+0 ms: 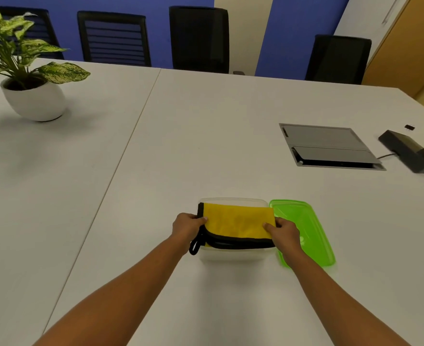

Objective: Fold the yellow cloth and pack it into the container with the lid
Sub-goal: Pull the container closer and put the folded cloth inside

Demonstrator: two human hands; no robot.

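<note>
A folded yellow cloth [236,222] with black trim and a black hanging loop lies across the top of a clear plastic container [233,254] near the table's front. My left hand [187,227] pinches the cloth's left edge, thumb on top. At the cloth's right edge my right hand [284,232] grips it the same way. The green lid [306,228] lies flat on the table just right of the container, partly under my right hand.
A white pot with a leafy plant [35,96] stands at the far left. A grey cable hatch [328,146] is set in the white table [206,136] at right, with a dark wedge-shaped device [410,152] beside it. Black chairs line the far edge.
</note>
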